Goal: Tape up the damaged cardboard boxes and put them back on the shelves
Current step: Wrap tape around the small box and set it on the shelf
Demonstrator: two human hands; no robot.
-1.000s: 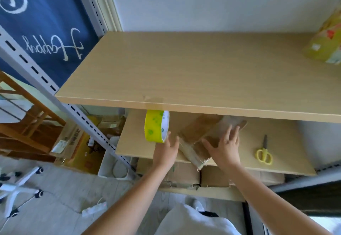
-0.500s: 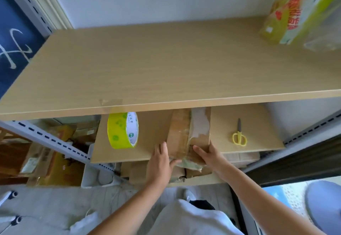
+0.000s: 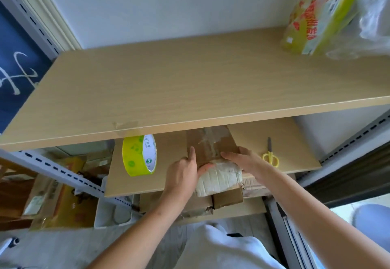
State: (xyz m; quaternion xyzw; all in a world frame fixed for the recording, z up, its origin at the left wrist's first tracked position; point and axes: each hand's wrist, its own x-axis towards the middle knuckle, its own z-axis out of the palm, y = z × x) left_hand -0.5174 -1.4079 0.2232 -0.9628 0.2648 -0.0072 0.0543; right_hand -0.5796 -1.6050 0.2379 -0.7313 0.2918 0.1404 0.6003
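— Can we read anything here?
— Hardly. The yellow tape roll (image 3: pixel 139 155) has small green print on its white inner core, too small for us to read.
— And the yellow package (image 3: pixel 316 22)?
— Red characters, blurred. The blue banner (image 3: pixel 14 74) shows white cursive, cut off.

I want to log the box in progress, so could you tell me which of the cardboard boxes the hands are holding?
The box on the middle shelf, between tape roll and scissors. Left hand and right hand hold its sides; the other boxes lie untouched below.
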